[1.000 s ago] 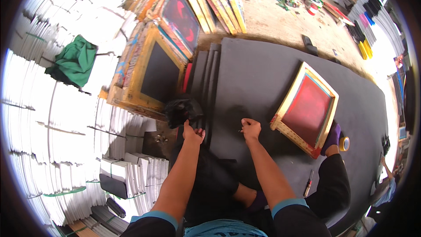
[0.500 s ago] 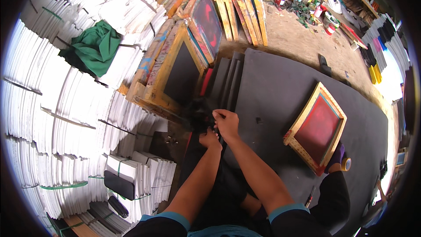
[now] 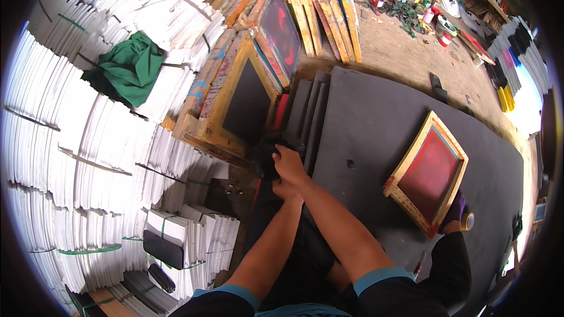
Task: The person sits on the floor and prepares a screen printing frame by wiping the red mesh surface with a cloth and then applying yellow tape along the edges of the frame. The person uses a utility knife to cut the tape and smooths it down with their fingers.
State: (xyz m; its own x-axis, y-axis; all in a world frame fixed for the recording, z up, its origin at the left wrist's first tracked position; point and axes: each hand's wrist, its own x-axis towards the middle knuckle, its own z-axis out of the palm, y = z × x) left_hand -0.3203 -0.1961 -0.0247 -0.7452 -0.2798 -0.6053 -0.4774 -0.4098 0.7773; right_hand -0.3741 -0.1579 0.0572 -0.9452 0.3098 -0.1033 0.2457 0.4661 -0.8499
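Hands first: my right hand [image 3: 289,163] is on top of a dark crumpled rag [image 3: 265,155], fingers curled down over it, so I'd call that a grip on the cloth. The left hand [image 3: 284,189] sits just under the right one and is mostly covered by it, so I honestly can't tell if those fingers are closed on anything or just bracing. The rag is right at the near corner of the big black board [image 3: 382,123], wedged between the stack of thin dark sheets [image 3: 308,117] and the wooden frame with the dark screen [image 3: 247,105] leaning beside it. Stuff that could go wrong, as I read it: the rag looks inky, so dragging it across the board could smear marks. The leaning frame is touching distance from my knuckles, and a bump could tip it or shift the row of frames [image 3: 320,9] behind. The red screen frame [image 3: 429,170] lies flat on the board well to the right, and a co-worker's purple-gloved hand [image 3: 453,211] is at its near corner, so a wide swipe my way could clash with theirs. White paper stacks [image 3: 88,158] on the left would stain easily too.
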